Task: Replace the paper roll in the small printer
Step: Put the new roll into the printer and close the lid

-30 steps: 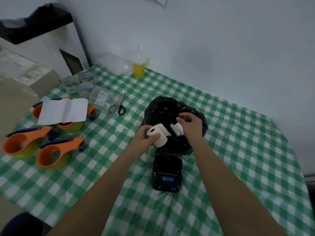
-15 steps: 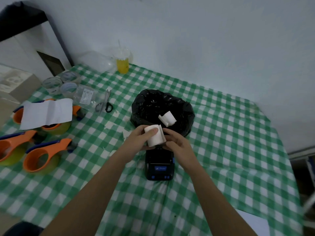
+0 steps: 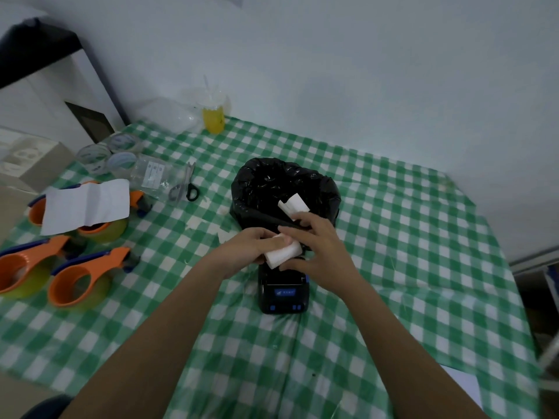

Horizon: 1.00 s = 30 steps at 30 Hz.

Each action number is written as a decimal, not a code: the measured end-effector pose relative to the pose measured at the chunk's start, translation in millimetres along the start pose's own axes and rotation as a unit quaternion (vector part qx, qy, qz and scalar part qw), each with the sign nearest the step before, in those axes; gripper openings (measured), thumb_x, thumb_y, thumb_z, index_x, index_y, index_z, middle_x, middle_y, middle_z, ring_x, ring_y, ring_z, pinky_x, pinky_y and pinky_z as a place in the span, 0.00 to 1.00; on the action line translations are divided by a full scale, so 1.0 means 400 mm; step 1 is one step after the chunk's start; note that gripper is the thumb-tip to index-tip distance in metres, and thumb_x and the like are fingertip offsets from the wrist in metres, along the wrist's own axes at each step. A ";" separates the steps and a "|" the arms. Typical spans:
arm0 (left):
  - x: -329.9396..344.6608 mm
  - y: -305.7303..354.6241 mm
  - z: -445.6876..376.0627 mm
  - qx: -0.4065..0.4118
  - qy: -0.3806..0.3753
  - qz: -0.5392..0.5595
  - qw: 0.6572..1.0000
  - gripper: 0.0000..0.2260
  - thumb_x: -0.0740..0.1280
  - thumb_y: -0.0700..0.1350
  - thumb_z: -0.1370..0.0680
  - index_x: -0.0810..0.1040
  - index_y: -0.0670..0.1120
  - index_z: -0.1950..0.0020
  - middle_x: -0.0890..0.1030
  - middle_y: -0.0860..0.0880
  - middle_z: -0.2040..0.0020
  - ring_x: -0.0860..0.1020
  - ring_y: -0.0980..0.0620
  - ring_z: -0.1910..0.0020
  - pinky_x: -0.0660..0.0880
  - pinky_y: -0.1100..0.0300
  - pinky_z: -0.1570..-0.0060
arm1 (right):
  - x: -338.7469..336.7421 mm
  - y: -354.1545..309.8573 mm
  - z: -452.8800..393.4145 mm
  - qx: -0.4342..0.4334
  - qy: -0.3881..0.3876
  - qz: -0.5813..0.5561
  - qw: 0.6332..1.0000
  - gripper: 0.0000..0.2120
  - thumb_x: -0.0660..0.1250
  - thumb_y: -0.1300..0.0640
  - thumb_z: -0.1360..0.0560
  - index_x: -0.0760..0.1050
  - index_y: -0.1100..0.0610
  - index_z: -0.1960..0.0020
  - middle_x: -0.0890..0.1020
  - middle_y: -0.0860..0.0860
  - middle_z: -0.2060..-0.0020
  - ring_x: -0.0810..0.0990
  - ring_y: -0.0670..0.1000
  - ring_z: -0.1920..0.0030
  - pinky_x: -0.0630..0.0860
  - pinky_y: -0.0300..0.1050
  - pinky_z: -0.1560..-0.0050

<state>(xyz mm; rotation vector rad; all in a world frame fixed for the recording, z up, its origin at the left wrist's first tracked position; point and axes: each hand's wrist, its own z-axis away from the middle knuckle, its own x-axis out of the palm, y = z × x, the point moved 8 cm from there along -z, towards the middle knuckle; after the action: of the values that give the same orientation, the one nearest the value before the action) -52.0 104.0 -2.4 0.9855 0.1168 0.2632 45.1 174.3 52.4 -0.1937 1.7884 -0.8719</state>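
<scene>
Both hands, left [image 3: 251,244] and right [image 3: 317,246], grip a white roll [image 3: 282,255] just above the black printer [image 3: 284,293] on the checked desk [image 3: 393,267].

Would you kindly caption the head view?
Both hands, left and right, hold a paper roll over the small printer.

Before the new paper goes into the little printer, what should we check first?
1. Paper roll held in both hands, left hand and right hand: ok.
2. Roll right above the printer: ok.
3. Printer lid open: cannot tell, hands hide the top.
4. Old paper thrown in the black bag: ok.
5. Loose end of the roll facing the right way: cannot tell.
6. Scissors well away from the hands: ok.
</scene>
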 end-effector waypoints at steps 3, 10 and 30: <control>0.002 -0.010 0.002 -0.021 0.000 -0.005 1.000 0.20 0.62 0.59 0.25 0.77 0.43 0.47 0.78 0.48 0.54 0.77 0.52 0.56 0.73 0.62 0.56 | 0.029 0.017 0.003 0.027 -0.031 -0.018 0.999 0.28 0.77 0.49 0.36 0.76 0.55 0.39 0.78 0.50 0.41 0.71 0.50 0.39 0.65 0.40 0.38; -0.005 -0.073 -0.005 0.004 0.026 0.019 0.999 0.13 0.64 0.50 0.23 0.73 0.50 0.39 0.77 0.49 0.46 0.78 0.49 0.46 0.77 0.55 0.45 | 0.088 0.103 0.037 0.173 -0.008 -0.077 0.982 0.22 0.75 0.45 0.35 0.77 0.52 0.44 0.80 0.48 0.49 0.74 0.48 0.48 0.70 0.41 0.50; -0.102 -0.177 -0.060 0.054 0.279 -0.227 0.932 0.16 0.68 0.49 0.25 0.73 0.42 0.42 0.76 0.43 0.51 0.75 0.47 0.54 0.72 0.55 0.55 | 0.227 0.229 0.067 0.165 0.002 0.061 0.984 0.19 0.74 0.56 0.32 0.79 0.56 0.42 0.84 0.53 0.46 0.75 0.60 0.44 0.73 0.57 0.43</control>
<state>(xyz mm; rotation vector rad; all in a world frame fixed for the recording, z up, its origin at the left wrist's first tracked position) -84.7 75.0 -75.5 0.9400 0.8775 0.1040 57.0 180.6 -78.5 0.1302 1.6127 -1.0633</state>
